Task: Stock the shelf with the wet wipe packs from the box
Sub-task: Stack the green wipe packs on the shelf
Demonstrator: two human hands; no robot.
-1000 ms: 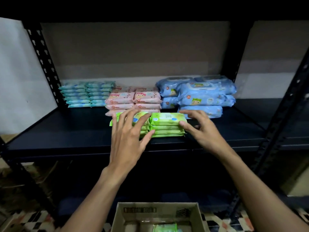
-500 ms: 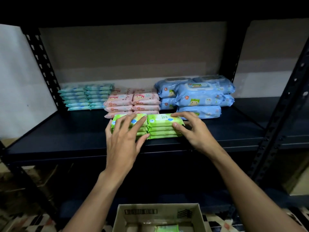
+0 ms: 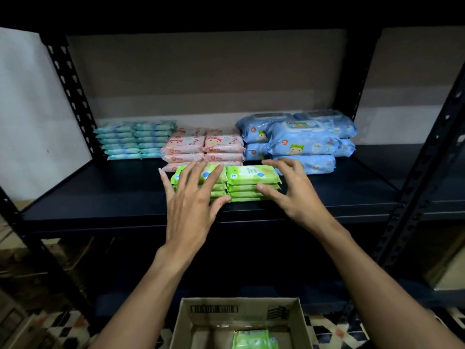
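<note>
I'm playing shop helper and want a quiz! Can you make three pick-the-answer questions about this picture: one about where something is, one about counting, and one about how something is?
1. Where do the green packs sit on the shelf?
A. at the front, before the pink packs
B. behind the blue packs
C. on the floor

2. How many green stacks stand side by side?
A. one
B. two
C. five

3. How is the box?
A. taped shut
B. open, with a spare green pack inside
C. upside down

Answers: 1 A, they lie by the front edge with pink behind them. 2 B, a gap splits a left stack from a right stack. 3 B, its top is open and one pack shows inside.
</note>
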